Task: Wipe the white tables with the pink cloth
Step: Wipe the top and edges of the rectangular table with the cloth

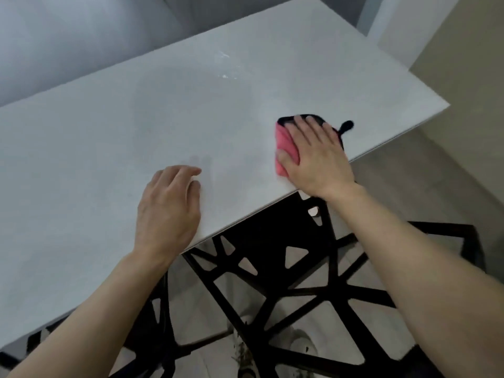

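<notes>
One white table [109, 132], one pink cloth [283, 143], one black lattice frame [272, 282], two hands: left hand [169, 211], right hand [316, 156].

Dim soft light, table [136, 118] glare, slight blur.

Open stretch: tabletop [136, 118], left of and beyond both hands.
In the way: left hand [169, 203] at the near edge; right hand [316, 156] flat on the cloth [283, 148] by the right edge.
Below the near edge: black frame [272, 282].

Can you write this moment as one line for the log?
step: wipe table | right hand: pressing flat on pink cloth | left hand: on white table, fingers loosely curled
</notes>
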